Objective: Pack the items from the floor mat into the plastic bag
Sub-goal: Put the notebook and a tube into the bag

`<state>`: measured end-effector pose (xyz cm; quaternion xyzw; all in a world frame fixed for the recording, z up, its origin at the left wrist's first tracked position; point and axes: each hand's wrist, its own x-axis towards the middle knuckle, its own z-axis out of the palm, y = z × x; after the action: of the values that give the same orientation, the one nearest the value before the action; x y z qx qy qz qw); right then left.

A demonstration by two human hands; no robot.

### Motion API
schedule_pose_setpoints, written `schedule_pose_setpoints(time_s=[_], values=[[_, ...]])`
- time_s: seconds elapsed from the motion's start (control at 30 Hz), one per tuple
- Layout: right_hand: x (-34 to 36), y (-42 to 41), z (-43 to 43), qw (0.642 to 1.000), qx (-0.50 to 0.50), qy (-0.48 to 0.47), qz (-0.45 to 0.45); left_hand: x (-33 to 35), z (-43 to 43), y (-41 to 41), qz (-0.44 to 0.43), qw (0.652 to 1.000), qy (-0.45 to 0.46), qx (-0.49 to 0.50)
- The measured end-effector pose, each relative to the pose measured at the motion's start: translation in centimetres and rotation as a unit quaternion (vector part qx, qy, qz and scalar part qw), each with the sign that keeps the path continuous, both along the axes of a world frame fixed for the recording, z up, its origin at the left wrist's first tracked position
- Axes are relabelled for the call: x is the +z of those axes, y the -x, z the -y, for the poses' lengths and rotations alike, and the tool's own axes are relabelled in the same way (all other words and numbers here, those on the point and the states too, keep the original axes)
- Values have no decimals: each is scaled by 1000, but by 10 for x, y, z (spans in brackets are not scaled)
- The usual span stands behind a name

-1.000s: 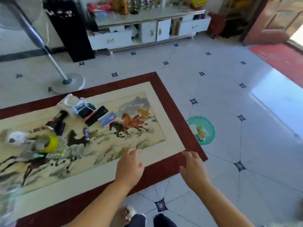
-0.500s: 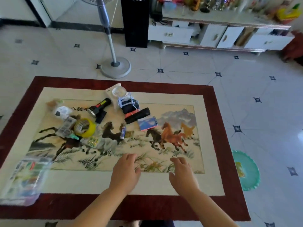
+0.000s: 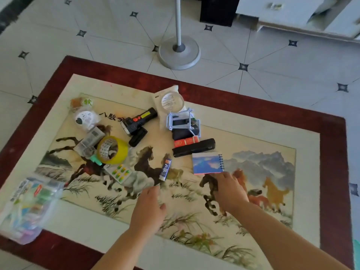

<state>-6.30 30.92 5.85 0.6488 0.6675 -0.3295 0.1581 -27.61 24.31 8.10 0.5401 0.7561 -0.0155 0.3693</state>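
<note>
Right fingers loosely apart, tips at near edge of notebook — contact unclear, nothing gripped. Right hand low over mat. Left fingers relaxed, close together, empty, just short of glue stick; left hand hovers. Beyond: black case, torch, tape, pills, clustered mid-mat. Bag far left, overlapping mat's near border — blurred, coloured contents inside. Bare mat around wrists and toward right edge. Fan base on tiles beyond far border.
</note>
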Motion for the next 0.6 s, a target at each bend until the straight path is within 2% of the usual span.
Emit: schedule_pose_setpoints(time_s=[0.13, 0.23, 0.4, 0.5, 0.6], values=[[-47, 4, -47, 997, 49, -57, 35, -43, -32, 2, -18, 1000, 7, 12], [-73, 3, -60, 995, 72, -59, 33, -71, -50, 0, -22, 999, -5, 23], [-82, -2, -30, 992, 90, -72, 58, -107, -70, -6, -34, 999, -22, 26], [-81, -7, 1, 995, 65, -46, 53, -117, -73, -13, -88, 996, -34, 4], [-79, -13, 31, 998, 40, -17, 49, -122, -70, -14, -89, 993, -69, 24]])
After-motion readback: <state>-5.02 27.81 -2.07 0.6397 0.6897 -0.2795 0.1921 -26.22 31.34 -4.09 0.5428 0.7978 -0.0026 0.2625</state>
